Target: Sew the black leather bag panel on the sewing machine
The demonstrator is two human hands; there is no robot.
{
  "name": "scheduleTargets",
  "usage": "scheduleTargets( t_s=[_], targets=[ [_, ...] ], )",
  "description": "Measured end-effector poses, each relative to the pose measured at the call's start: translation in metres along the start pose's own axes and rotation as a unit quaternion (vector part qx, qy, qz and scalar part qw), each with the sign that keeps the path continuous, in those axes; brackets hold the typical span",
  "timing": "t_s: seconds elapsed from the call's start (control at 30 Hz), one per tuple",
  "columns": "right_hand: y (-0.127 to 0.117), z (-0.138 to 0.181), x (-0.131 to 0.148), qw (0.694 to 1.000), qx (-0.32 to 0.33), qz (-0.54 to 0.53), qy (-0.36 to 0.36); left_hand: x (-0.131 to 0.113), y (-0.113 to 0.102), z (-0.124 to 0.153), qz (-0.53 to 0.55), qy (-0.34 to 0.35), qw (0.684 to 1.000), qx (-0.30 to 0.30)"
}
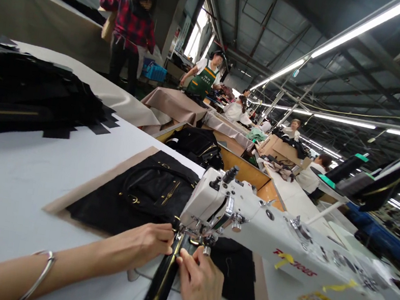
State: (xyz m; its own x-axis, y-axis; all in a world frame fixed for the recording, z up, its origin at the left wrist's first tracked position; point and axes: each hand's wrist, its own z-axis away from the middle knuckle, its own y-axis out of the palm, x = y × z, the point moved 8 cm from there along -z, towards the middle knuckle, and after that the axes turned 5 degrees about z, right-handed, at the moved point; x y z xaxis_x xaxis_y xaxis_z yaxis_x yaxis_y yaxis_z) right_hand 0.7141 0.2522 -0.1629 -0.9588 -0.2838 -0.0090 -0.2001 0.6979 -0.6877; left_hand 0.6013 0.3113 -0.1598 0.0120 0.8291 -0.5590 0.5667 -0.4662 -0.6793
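A black strap with a gold zipper runs from the near table edge up under the presser foot of a white sewing machine. My left hand, with a silver bangle on the wrist, pinches the strap's left edge just before the needle. On the strap's right side, my right hand presses with its fingertips near the foot. Beyond my hands a black handbag panel with gold hardware lies flat on a brown sheet.
Stacked black fabric pieces sit at the far left of the white table. A black bag rests in a wooden bin behind the machine. Several other people work at tables farther back. A thread cone stands at right.
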Motion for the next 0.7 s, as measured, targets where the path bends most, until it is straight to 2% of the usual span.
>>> scheduleTargets(
  t_s=[0.3, 0.5, 0.7],
  targets=[
    [0.003, -0.001, 0.000, 1.000, 0.001, -0.004, -0.003, 0.006, 0.000, 0.004, -0.012, -0.025, 1.000, -0.005],
    [0.001, -0.007, 0.001, 1.000, 0.013, -0.017, -0.009, 0.003, -0.003, 0.002, -0.020, -0.017, 1.000, -0.013],
    [-0.003, -0.010, 0.001, 1.000, 0.012, -0.025, -0.015, 0.005, 0.000, 0.003, -0.027, -0.031, 0.999, 0.011]
  ],
)
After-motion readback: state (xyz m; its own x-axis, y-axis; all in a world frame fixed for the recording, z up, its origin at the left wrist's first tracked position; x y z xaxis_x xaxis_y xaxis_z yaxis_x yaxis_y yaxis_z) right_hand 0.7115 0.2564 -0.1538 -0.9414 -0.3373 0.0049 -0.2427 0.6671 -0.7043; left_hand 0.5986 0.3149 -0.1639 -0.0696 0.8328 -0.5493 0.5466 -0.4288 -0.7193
